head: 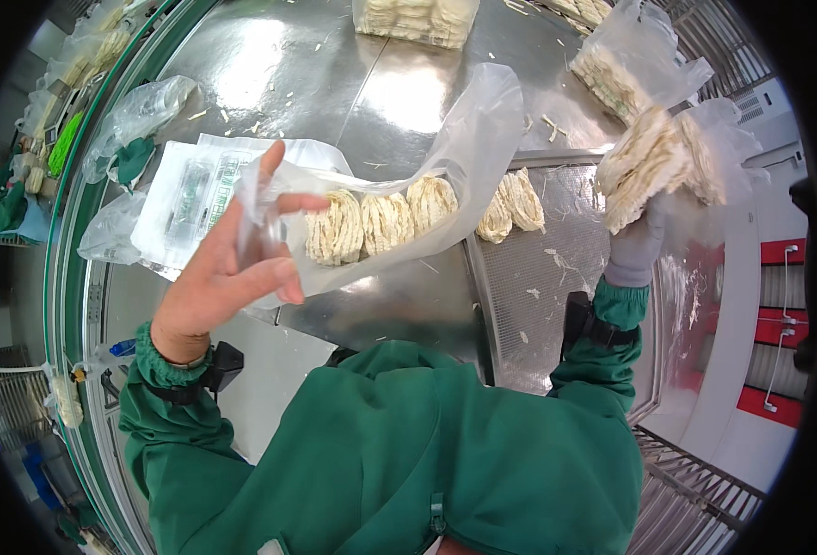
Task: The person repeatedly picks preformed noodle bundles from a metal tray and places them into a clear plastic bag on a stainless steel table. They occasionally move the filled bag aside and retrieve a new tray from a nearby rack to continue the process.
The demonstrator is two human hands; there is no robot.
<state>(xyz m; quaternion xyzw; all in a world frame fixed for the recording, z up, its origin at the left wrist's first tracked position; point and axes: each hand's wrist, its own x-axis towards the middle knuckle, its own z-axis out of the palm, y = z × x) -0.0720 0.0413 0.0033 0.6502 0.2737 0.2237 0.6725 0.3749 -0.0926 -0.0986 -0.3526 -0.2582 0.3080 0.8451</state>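
My bare left hand [224, 260] is at the left end of a clear plastic bag [481, 132], its fingers spread and some film lying across them. Three folded bundles of pale wavy noodles [387, 220] sit in a row inside the bag. My right hand [637, 239] wears a grey glove and grips a noodle bundle [640, 166] at the right. Another bundle stands just behind that one, partly blurred, and I cannot tell whether the hand touches it. Between my hands, two small noodle bundles [511, 205] rest on a perforated metal tray [554, 277].
Flat printed plastic bags [172, 208] are stacked on the steel table [311, 90] at the left. A packed noodle block [416, 21] stands at the back, with a bagged one [616, 80] at the back right. Noodle scraps dot the surface. A green-edged glass panel [58, 229] borders the left.
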